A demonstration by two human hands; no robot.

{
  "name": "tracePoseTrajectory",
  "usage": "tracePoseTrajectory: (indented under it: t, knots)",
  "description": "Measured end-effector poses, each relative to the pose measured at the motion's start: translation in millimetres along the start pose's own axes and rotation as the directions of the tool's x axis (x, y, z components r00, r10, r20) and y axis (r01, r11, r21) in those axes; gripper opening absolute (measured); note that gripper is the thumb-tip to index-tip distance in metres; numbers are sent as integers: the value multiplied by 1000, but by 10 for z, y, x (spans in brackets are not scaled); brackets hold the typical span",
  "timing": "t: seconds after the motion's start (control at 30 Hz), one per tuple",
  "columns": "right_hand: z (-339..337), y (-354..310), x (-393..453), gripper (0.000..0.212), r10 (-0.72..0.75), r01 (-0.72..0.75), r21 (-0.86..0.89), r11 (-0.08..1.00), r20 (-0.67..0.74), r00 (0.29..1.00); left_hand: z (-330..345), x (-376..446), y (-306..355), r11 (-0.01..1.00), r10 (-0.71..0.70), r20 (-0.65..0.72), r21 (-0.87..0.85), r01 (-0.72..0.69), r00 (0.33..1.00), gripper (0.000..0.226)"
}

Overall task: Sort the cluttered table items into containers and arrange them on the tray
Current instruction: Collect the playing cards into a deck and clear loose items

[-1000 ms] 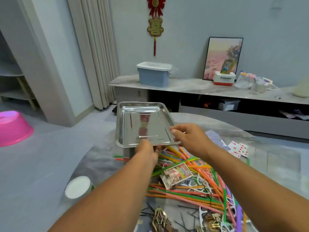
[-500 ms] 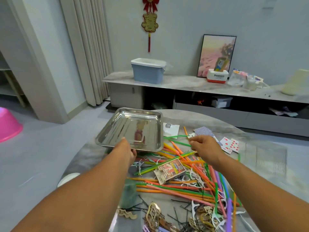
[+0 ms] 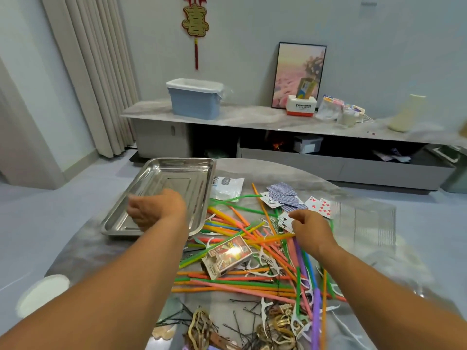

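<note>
My left hand (image 3: 155,209) has its fingers curled over the near part of the steel tray (image 3: 177,170); whether they grip it or only rest on it, I cannot tell. The tray lies flat on the round table (image 3: 265,165), at its left side. My right hand (image 3: 312,229) hovers over the heap of coloured straws (image 3: 227,224), fingers loosely bent at a fanned few playing cards (image 3: 284,219); a pinch is not confirmed. More cards (image 3: 319,206) lie just beyond. A card box (image 3: 228,256) rests on the straws between my forearms. Hair clips (image 3: 278,327) sit nearest me.
</note>
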State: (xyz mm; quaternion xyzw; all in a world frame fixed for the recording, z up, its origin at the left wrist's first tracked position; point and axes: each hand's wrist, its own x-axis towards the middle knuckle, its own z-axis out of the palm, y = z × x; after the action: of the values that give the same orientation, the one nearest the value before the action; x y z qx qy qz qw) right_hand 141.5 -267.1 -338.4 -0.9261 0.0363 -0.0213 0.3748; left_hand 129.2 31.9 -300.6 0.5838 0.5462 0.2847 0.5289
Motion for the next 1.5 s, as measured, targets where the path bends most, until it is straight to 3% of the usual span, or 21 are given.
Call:
tracePoseTrajectory:
  t: [0.07,0.13,0.27,0.4,0.53,0.63,0.73,0.87,1.03,1.1,1.2,1.23,1.3,1.37,1.5]
  knots:
    - [17,42,45,36,-28,27,-40,999,-16,999,141,-269,63,979,203,110,-14,-203,973,69]
    - [36,76,100,35,-59,56,-83,995,-38,998,319,-511,46,945,323,284,-54,-321,903,65]
    - [100,74,249,34,-143,127,-181,975,-76,987,684,-811,-69,902,378,612,-74,-425,695,57]
    - [100,100,537,32,-161,141,-306,942,-43,986,1082,-988,-177,788,356,825,-12,-616,440,60]
    - [47,144,877,30,-111,107,-425,899,15,994,1512,-1085,-234,447,362,926,-70,-892,109,65]
    - [47,132,1059,35,-29,66,-575,815,74,997,1813,-1157,-303,188,293,956,-83,-979,-25,66]
    - [125,245,1214,45,79,1,-633,774,98,992,2092,-1212,-443,9,208,977,-53,-999,-50,63]
    - [241,403,1192,58,226,-129,-598,791,89,970,2206,-1158,-554,-39,89,995,-34,-999,-38,62]
    - [348,431,952,32,-88,93,-382,919,31,996,2066,-1002,-566,-150,138,986,-68,-986,-89,46]
    - [316,447,942,23,-121,93,-315,944,-72,990,2008,-965,-475,-101,178,980,-74,-992,-91,31]
    - [257,470,1038,20,-2,-41,-222,974,-190,982,2004,-939,-346,16,199,978,-67,-998,-62,30]
    - [234,472,1081,27,58,-100,-241,965,-177,982,2034,-932,-337,46,201,979,-54,-997,-44,29]
    - [212,426,1141,43,163,-191,-322,927,-110,980,2085,-915,-355,93,150,989,-9,-996,5,48]
    - [196,367,1180,46,215,-214,-317,924,-32,976,2125,-923,-412,109,78,997,18,-994,26,60]
    - [146,310,1259,32,266,-253,-202,946,40,963,2162,-941,-503,95,75,997,-38,-995,-31,50]
